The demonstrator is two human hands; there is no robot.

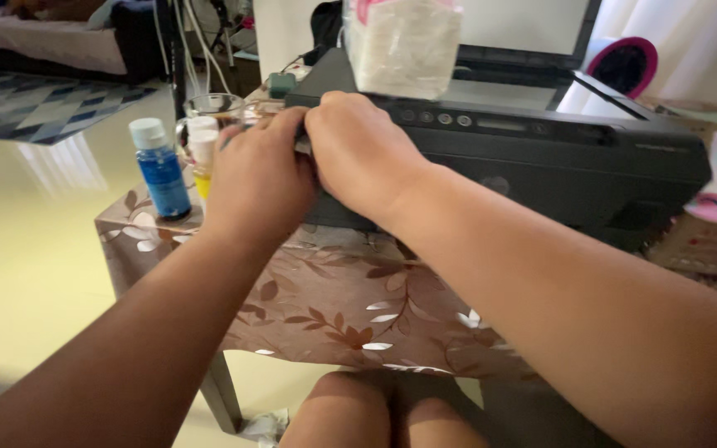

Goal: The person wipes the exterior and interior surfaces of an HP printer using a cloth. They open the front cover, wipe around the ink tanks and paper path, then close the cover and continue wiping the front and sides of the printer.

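left hand (260, 178) curling narrow, pressing the black printer (541, 158) corner | right hand (364, 153) gripping the same edge, touching the left | blue ink bottle (160, 168) sitting at 9 o'clock

Black printer (541, 158); blue bottle (162, 174)

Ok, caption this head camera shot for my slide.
Left hand and right hand meet at the black printer's left corner, ink bottles beside.

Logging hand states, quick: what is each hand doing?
Left hand: closed at the printer corner; contents cannot be told.
Right hand: closed, gripping that corner.
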